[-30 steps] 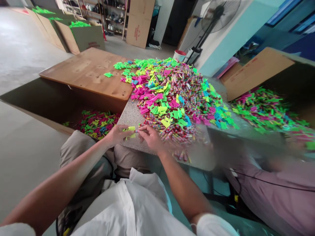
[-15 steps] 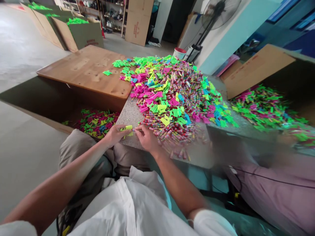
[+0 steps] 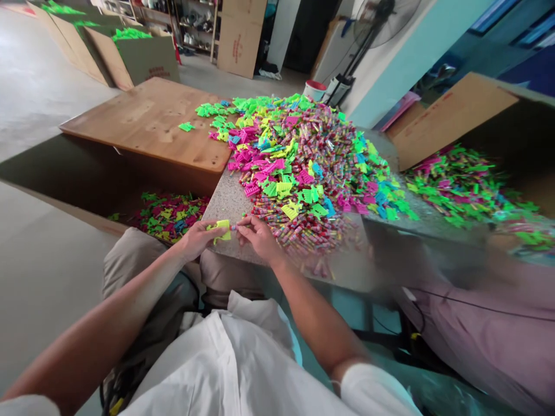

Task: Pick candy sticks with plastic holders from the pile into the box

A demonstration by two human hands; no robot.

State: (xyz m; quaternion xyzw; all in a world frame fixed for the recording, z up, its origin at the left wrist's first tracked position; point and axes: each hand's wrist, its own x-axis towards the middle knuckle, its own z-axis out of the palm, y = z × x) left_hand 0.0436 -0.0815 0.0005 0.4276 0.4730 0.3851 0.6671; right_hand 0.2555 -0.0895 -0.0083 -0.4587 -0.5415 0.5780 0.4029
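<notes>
Above the near edge of the surface (image 3: 223,199), the left hand (image 3: 196,238) pinches a yellow plastic piece (image 3: 224,229); the right hand (image 3: 260,238) pinches a slim printed tube (image 3: 234,227), its long axis roughly along nine to three o'clock, its nine-o'clock end at the piece. From there, an open carton (image 3: 56,159) at ten o'clock holds mixed coloured pieces (image 3: 173,216); a flapped carton (image 3: 455,112) near two o'clock holds more. Farther, at eleven o'clock, a printed box (image 3: 150,56) holds green pieces (image 3: 131,33); its red lettering (image 3: 161,74) is too blurred to read.
</notes>
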